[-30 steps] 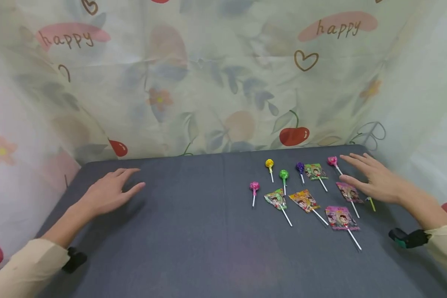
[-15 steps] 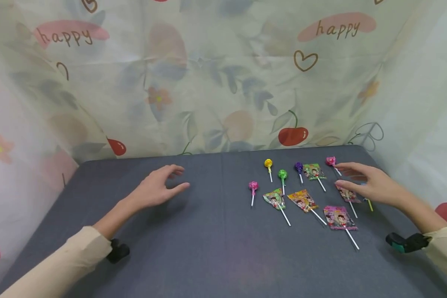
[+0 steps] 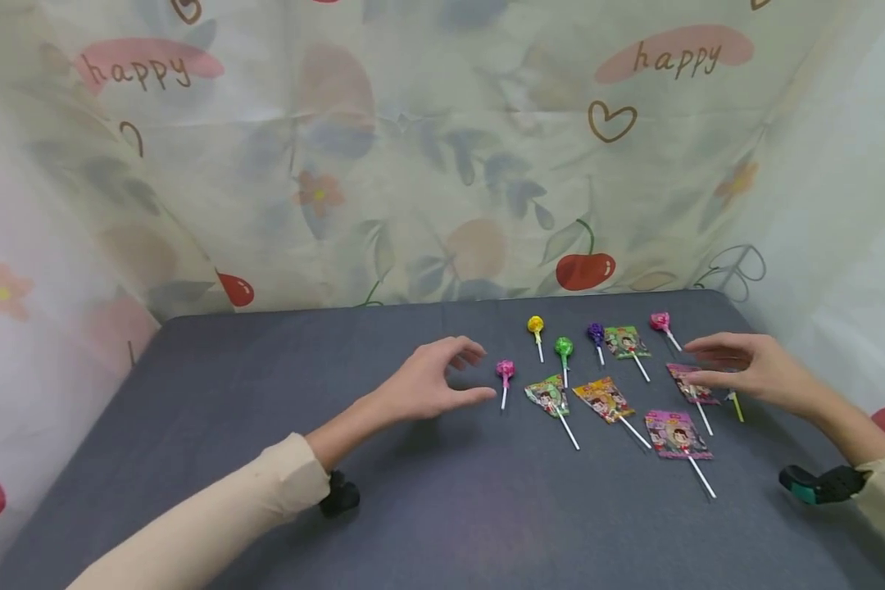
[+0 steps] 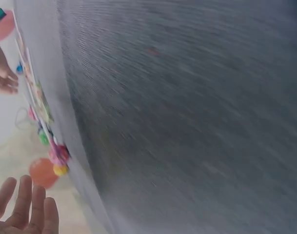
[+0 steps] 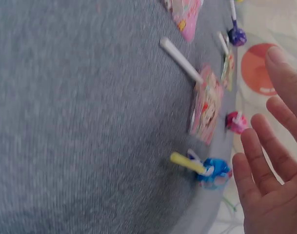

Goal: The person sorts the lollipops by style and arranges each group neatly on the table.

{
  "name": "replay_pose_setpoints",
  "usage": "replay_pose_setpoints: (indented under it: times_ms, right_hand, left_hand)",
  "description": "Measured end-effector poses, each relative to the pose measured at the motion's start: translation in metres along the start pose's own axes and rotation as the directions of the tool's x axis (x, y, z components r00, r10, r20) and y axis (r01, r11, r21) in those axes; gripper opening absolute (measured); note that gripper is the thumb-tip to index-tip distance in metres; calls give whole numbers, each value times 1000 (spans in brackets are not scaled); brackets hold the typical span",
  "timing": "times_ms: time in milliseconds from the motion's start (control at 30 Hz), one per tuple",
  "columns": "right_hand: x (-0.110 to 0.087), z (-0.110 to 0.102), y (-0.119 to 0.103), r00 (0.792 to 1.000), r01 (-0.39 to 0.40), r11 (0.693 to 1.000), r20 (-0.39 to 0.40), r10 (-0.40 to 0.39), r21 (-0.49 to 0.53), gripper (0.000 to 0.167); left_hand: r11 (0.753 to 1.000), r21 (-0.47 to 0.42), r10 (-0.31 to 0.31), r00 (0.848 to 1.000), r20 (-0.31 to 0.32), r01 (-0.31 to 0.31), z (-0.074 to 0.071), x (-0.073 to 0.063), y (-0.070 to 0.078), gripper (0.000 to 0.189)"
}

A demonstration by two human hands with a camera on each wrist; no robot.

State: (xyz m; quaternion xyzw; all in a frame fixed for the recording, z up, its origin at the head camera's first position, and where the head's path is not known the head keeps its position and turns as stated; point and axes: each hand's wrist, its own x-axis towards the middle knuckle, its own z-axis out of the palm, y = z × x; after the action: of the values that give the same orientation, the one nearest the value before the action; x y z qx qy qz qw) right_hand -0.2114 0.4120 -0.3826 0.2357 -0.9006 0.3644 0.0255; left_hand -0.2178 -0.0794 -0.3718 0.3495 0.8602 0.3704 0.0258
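Observation:
My left hand [image 3: 431, 381] reaches over the table with its thumb and fingers apart, holding nothing; the fingertips are just left of a pink ball lollipop [image 3: 505, 369]. My right hand [image 3: 763, 373] hovers at the right over a flat lollipop in a pink-purple wrapper [image 3: 689, 382], partly covering it, and holds nothing. Near its fingertips lies another pink ball lollipop [image 3: 660, 321]. In the right wrist view a blue-wrapped lollipop [image 5: 214, 173] with a yellow stick lies below the fingers; the hand mostly hides it in the head view.
Between the hands lie yellow [image 3: 535, 325], green [image 3: 564, 347] and purple [image 3: 596, 333] ball lollipops. Flat-wrapped lollipops lie around them: green [image 3: 549, 396], orange [image 3: 603, 399], another green [image 3: 625, 341] and purple [image 3: 677, 434]. A printed curtain [image 3: 413, 164] hangs behind the dark grey table [image 3: 265, 393].
My left hand has swept right across the table, from the far left to beside the pink lollipop. The right hand stays near the same place, its fingers now more bent. The lollipops lie unmoved.

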Motion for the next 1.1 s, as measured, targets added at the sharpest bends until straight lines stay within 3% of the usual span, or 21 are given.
replay_pose_setpoints:
  times_ms: [267,433,600,833,1100]
  right_hand:
    - [-2,-7,16,1000,-23,1000,-7,23,-11,44]
    - [-2,-9,23,996,-92,995,13,92,-45,47]
    - [-1,-8,27,990,-133,989,47,137,-65,49]
    - [3,-6,27,990,-117,989,64,123,-89,51]
    - [6,-2,35,993,-91,992,64,97,-87,51]
  left_hand:
    - [999,-6,37,999,35,-37,24,22,17,52]
    - [998,-43,48,999,26,-47,36,33,20,52]
    - [997,-71,20,999,26,-18,45,41,19,55]
    - [1000,-3,22,998,51,-21,56,56,19,58]
    - [998,43,-58,996,66,55,63,66,18,60]
